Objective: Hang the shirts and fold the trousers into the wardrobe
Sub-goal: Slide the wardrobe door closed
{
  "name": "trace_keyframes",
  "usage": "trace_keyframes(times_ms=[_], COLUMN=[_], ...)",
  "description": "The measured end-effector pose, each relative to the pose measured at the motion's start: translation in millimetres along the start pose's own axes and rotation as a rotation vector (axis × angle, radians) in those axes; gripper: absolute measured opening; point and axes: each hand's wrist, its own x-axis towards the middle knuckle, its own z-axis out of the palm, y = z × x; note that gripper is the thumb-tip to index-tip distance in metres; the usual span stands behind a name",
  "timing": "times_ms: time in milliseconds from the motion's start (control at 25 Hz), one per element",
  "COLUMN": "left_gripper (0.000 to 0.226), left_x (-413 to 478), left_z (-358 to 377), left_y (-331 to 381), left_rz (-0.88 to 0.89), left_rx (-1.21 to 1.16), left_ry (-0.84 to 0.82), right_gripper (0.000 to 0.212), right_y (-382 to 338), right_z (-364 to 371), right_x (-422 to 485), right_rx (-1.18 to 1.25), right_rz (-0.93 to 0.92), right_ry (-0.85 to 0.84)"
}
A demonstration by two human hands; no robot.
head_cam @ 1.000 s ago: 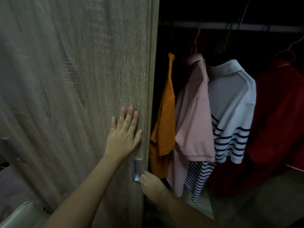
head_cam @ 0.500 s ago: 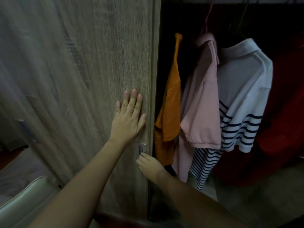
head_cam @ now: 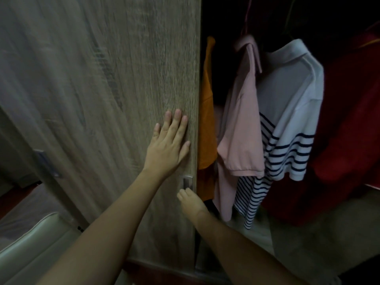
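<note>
Fingers (head_cam: 181, 195) of the right hand (head_cam: 192, 203) curled mostly out of sight at the edge of the door (head_cam: 98, 95), just under the handle (head_cam: 186, 182); their grip could not be told. The left hand (head_cam: 167, 149) lay flat on the door at eleven o'clock of the handle, fingers straight and together. At three o'clock the shirts (head_cam: 244, 128) hung, hangers cut off.

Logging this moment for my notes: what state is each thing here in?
Wardrobe door: partly open, inside showing.
Left hand: flat against the door.
Right hand: at the handle, fingers hidden.
Orange shirt: hanging.
Pink shirt: hanging.
Striped shirt: hanging.
Red garment: hanging.
</note>
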Motion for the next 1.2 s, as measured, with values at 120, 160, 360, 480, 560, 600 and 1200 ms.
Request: trace_keyframes(times_ms=[120,160,360,480,560,600,1200], left_gripper=[0.069,0.068,0.069,0.069,0.069,0.069,0.068], left_x=[8.2,11.6,36.1,50.2,59.8,64.7,104.3], left_z=[15.1,20.4,43.9,57.6,62.8,64.8,80.6], left_y=[31.3,40.4,98.5,148.7,181.2,197.3,382.7], left_rz=[0.066,0.094,0.254,0.260,0.263,0.269,0.276], left_rx=[0.097,0.138,0.137,0.116,0.114,0.123,0.118], left_ry=[0.104,0.154,0.342,0.444,0.488,0.503,0.556], right_gripper=[0.050,0.048,0.038,0.038,0.037,0.037,0.042], right_y=[5.8,9.8,32.2,36.8,44.0,48.6,76.4], right_z=[24.5,29.8,57.7,87.8,106.0,116.1,224.6], right_x=[-28.2,-39.8,-110.0,-147.4,-171.6,-184.2,-322.9], right_rx=[0.121,0.153,0.186,0.105,0.124,0.150,0.085], right_rz=[0.026,0.030,0.054,0.097,0.123,0.128,0.229], right_ry=[0.032,0.051,0.070,-0.025,-0.053,-0.042,-0.130])
